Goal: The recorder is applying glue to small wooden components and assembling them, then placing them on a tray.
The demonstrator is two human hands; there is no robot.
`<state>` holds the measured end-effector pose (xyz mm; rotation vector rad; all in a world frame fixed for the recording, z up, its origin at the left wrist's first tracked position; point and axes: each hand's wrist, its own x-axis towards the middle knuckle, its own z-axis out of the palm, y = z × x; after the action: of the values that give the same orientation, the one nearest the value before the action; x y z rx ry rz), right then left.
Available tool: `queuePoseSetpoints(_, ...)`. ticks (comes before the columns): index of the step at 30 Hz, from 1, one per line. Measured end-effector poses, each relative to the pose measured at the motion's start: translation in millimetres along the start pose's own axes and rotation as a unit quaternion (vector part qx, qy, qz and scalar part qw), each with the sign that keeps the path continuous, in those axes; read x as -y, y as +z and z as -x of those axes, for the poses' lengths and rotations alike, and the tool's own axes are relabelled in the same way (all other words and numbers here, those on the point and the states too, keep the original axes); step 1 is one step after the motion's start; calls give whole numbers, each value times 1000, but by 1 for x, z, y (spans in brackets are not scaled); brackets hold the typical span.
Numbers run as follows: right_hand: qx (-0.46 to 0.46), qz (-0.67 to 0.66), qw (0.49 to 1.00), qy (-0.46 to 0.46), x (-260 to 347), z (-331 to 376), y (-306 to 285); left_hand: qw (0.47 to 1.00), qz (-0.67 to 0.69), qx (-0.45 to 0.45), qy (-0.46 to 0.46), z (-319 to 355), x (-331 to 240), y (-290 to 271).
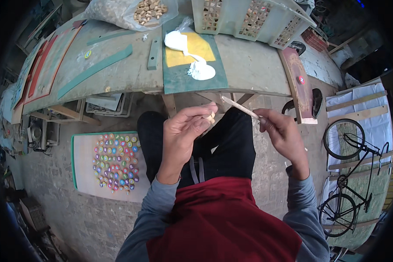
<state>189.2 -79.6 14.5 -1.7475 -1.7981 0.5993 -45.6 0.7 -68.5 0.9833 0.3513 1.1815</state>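
Observation:
My left hand [182, 131] is raised over my lap with thumb and fingers closed on a small pale wooden piece [211, 117], mostly covered by the fingers. In my right hand [281, 133] is a thin wooden stick [240, 107], pinched at one end. Its whitish far tip points up and left, near the wooden piece but apart from it. Beyond both hands, a heap of white paste [201, 70] lies partly on a yellow sheet [174, 58] and partly on a green board [172, 83]. A crumpled white bag [176, 40] adjoins the paste.
The worktable [253, 61] carries a plastic crate [236, 24], a bag of wooden pieces [150, 12] and green strips [98, 70]. A reddish plank [296, 78] juts from its right end. Low at left, a tray [81, 172] holds several colourful round pieces. A small model bicycle [347, 179] is at right.

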Motion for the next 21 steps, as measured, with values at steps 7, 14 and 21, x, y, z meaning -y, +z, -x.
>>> queuePoseSetpoints(7,7,-59,998,15,-13,8,32,998,-61,8,-2,-1,22,-9)
queuePoseSetpoints(14,-46,-71,993,79,-43,13,46,968,-235,-74,-47,-5,61,-47)
queuePoseSetpoints(21,-47,-82,989,118,-58,24,65,862,-504,-44,-15,-12,101,-66)
